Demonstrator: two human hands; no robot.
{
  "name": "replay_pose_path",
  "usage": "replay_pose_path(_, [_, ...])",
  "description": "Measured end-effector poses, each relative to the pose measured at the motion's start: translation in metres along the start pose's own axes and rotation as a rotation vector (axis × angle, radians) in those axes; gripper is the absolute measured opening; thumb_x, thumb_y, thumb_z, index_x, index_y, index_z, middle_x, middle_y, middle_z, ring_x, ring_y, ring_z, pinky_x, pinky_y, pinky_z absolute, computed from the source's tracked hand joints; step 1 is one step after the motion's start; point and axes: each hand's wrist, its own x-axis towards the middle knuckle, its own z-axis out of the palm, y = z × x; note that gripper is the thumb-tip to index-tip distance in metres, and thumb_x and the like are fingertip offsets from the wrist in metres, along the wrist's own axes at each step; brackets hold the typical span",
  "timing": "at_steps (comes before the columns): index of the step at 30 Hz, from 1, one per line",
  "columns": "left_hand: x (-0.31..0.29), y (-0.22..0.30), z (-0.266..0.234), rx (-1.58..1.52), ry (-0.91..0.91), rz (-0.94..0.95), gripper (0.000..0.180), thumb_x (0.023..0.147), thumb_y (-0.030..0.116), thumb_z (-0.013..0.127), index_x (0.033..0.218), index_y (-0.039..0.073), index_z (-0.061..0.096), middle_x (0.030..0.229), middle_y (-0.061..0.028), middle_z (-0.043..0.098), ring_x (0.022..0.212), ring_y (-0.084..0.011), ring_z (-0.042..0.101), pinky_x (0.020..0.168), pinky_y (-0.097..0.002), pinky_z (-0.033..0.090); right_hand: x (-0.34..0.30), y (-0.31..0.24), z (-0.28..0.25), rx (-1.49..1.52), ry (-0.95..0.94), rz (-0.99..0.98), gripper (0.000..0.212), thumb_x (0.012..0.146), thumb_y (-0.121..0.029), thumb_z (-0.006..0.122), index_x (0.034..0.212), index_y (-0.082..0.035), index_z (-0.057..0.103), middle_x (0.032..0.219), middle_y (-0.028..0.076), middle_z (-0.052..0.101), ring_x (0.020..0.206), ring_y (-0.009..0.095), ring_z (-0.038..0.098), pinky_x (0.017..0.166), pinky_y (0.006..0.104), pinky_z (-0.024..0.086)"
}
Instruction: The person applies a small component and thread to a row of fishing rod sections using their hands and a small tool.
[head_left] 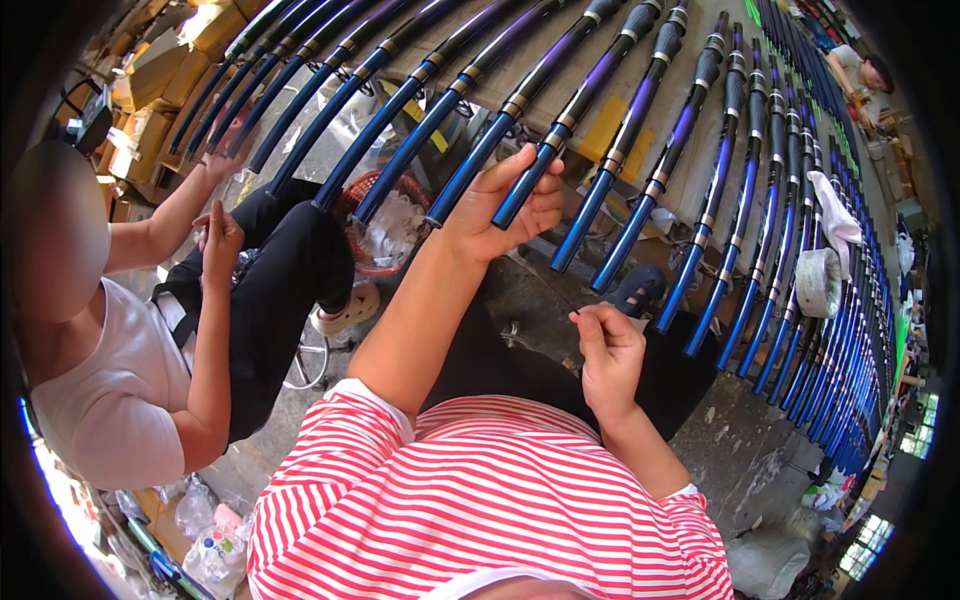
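A long row of fishing rods (640, 118) with glossy blue butt ends and purple-black shafts lies side by side over a table edge, the butts pointing toward me. My left hand (490, 215) is closed round the blue butt of one fishing rod (527, 187) near the middle of the row, fingers curled from behind and thumb along its side. Lower and to the right, my right hand (611, 358) is held apart from the rods in a pinch. A tiny dark bit shows at its fingertips, too small to name.
At my left sits a co-worker in a white shirt (110, 400), one hand (232, 130) by the rods' ends. A red basket (372, 262) with pale scraps stands below the rods. A tape roll (818, 283) and white cloth (835, 215) rest on the right-hand rods.
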Motion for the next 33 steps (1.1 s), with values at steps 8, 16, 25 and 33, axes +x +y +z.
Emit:
replay_pose_path(8, [-0.016, -0.004, 0.0, 0.047, 0.011, 0.01, 0.032, 0.085, 0.029, 0.052, 0.091, -0.001, 0.059, 0.069, -0.0025, 0.052, 0.064, -0.0137, 0.045, 0.061, -0.0254, 0.038, 0.004, 0.003, 0.01, 0.059, 0.008, -0.033, 0.007, 0.082, -0.005, 0.058, 0.082, 0.002, 0.057, 0.07, 0.001, 0.053, 0.058, 0.002, 0.043, 0.054, 0.0153, 0.034])
replay_pose_path(16, [-0.019, -0.001, -0.006, 0.02, -0.036, -0.017, 0.035, 0.086, 0.029, 0.051, 0.1, -0.002, 0.057, 0.076, -0.0051, 0.056, 0.064, -0.0139, 0.046, 0.061, -0.025, 0.039, 0.003, 0.002, 0.011, 0.052, -0.003, 0.023, 0.008, 0.083, -0.008, 0.058, 0.082, 0.0, 0.057, 0.075, 0.0, 0.055, 0.064, 0.003, 0.044, 0.06, 0.0163, 0.035])
replay_pose_path(25, [-0.018, -0.005, -0.004, -0.049, -0.057, 0.007, 0.041, 0.089, 0.027, 0.046, 0.113, -0.006, 0.049, 0.08, -0.0089, 0.062, 0.072, -0.0168, 0.057, 0.066, -0.0257, 0.047, 0.004, 0.003, 0.013, 0.022, -0.001, 0.019, 0.008, 0.083, -0.008, 0.059, 0.081, 0.0, 0.057, 0.071, -0.001, 0.053, 0.061, 0.003, 0.043, 0.057, 0.0159, 0.034])
replay_pose_path(33, [-0.017, -0.002, -0.003, -0.064, -0.029, -0.013, 0.04, 0.089, 0.025, 0.046, 0.114, -0.007, 0.047, 0.084, -0.0113, 0.062, 0.074, -0.0194, 0.059, 0.068, -0.0272, 0.049, 0.004, 0.005, 0.011, 0.014, -0.001, 0.024, 0.007, 0.081, -0.005, 0.06, 0.081, 0.001, 0.058, 0.068, -0.003, 0.05, 0.057, 0.001, 0.041, 0.051, 0.0148, 0.032])
